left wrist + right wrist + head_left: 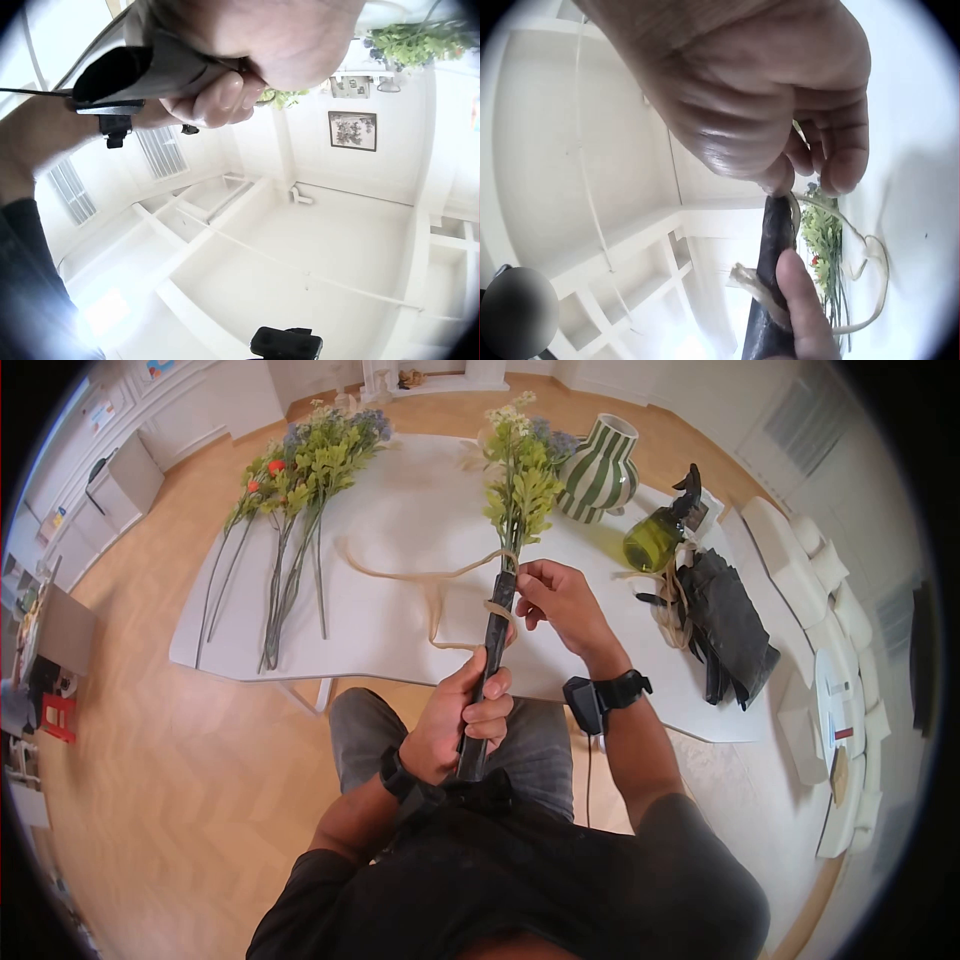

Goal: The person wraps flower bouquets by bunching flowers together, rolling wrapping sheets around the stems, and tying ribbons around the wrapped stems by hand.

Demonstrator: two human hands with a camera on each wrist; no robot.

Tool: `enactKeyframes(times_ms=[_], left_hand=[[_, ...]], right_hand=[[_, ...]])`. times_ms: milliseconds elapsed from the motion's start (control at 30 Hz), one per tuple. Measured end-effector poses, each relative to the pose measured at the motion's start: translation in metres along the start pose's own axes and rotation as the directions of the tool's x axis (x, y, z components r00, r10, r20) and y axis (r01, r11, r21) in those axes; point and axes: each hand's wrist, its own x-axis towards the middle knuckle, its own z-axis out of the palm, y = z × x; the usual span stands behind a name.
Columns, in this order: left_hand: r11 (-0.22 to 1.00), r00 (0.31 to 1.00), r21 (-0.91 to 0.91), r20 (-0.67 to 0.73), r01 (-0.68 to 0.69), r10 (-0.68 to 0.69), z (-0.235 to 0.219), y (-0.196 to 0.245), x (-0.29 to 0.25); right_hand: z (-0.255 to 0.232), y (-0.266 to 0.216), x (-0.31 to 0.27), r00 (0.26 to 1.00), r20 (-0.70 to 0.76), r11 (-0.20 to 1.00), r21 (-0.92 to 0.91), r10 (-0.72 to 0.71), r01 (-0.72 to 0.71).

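Note:
A bouquet of artificial flowers [525, 495] points away from me, its stems wrapped in a black sleeve [495, 645]. My left hand [452, 712] grips the lower part of the sleeve, with the thumb lying up along it. At the top of the sleeve, my right hand [568, 605] pinches a beige ribbon [430, 576] with thumb and finger. The ribbon passes round the stems there, and its long loose part trails left over the table. In the right wrist view, another turn of ribbon [759, 289] crosses the sleeve beside the left thumb [804, 304].
Loose flower stems [290, 510] lie on the left of the white table [390, 625]. A green-striped vase [600, 470] stands back right, near a green spray bottle [655, 538]. Black wrapping material [725, 620] and more ribbon [675, 615] lie at the right.

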Motion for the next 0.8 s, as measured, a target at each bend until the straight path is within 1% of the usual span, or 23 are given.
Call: enactKeyframes(times_ms=[33,100,133,200,233,300,333,400,433,500,533,567,600,633,667,700,733,767,800], left_hand=[[1.000,1.000,-0.001,-0.003,-0.011,0.011,0.000,-0.001,-0.001],[1.000,1.000,0.010,-0.015,-0.017,0.017,0.000,0.001,-0.003],[1.000,0.999,0.012,-0.014,-0.029,0.029,-0.001,0.001,-0.004],[1.000,1.000,-0.001,-0.019,-0.020,0.019,-0.001,0.000,-0.005],[1.000,1.000,0.000,-0.018,-0.018,0.018,-0.001,-0.001,-0.005],[1.000,1.000,-0.006,-0.012,-0.005,0.004,0.000,-0.001,-0.005],[1.000,1.000,-0.006,-0.010,-0.004,0.004,0.000,-0.001,-0.005],[1.000,1.000,-0.013,-0.015,-0.024,0.024,0.000,0.000,-0.005],[1.000,1.000,-0.016,-0.014,-0.021,0.021,-0.002,0.001,-0.005],[0.999,0.999,-0.030,-0.035,-0.038,0.036,-0.009,0.006,-0.006],[0.999,0.999,-0.029,-0.030,-0.040,0.039,-0.013,0.008,-0.005],[0.999,0.998,0.026,-0.047,-0.037,0.038,-0.017,0.011,-0.005],[0.996,0.997,0.080,-0.069,-0.029,0.034,-0.020,0.012,-0.006],[0.997,0.997,0.077,-0.073,-0.026,0.032,-0.019,0.010,-0.007],[0.987,0.985,0.156,-0.162,-0.033,0.058,-0.016,0.007,-0.006],[0.971,0.965,0.237,-0.245,-0.031,0.090,-0.013,0.004,-0.006],[0.971,0.965,0.237,-0.248,-0.025,0.085,-0.011,0.002,-0.006],[0.947,0.965,0.317,-0.235,-0.040,0.119,-0.009,0.000,-0.006],[0.916,0.964,0.396,-0.217,-0.059,0.156,-0.007,-0.001,-0.006]], right_hand=[[0.003,0.002,-0.001,1.000,0.011,1.000,0.002,0.003,-0.003],[0.009,0.004,-0.002,0.999,-0.014,0.995,0.090,-0.044,0.045],[0.012,0.003,-0.002,0.999,-0.003,0.995,0.090,-0.046,0.046],[0.013,0.001,-0.006,0.999,0.048,0.985,0.171,0.003,-0.011],[0.011,0.005,-0.006,0.999,0.047,0.985,0.170,0.002,-0.010],[0.007,0.019,-0.003,0.999,0.041,0.961,0.275,0.029,-0.039],[0.007,0.020,-0.004,0.999,0.041,0.961,0.273,0.028,-0.038],[0.008,0.024,-0.013,0.999,-0.001,0.996,0.069,-0.052,0.052],[0.010,0.023,-0.020,0.999,-0.003,0.996,0.067,-0.050,0.050],[0.015,0.016,-0.034,0.987,-0.099,0.988,-0.103,-0.126,0.116],[0.017,0.014,-0.038,0.987,-0.095,0.987,-0.106,-0.130,0.120],[0.020,0.012,-0.042,0.940,-0.104,0.939,-0.160,-0.324,0.305],[0.023,0.009,-0.046,0.858,-0.106,0.854,-0.212,-0.502,0.474],[0.028,0.001,-0.045,0.860,-0.109,0.857,-0.212,-0.498,0.470],[0.033,-0.012,-0.042,0.775,0.045,0.712,-0.363,-0.631,0.601],[0.038,-0.023,-0.036,0.665,0.219,0.518,-0.475,-0.714,0.712],[0.043,-0.029,-0.030,0.672,0.264,0.513,-0.476,-0.692,0.715],[0.041,-0.035,-0.023,0.672,0.262,0.513,-0.476,-0.693,0.715],[0.040,-0.041,-0.015,0.712,0.308,0.518,-0.516,-0.631,0.682]])
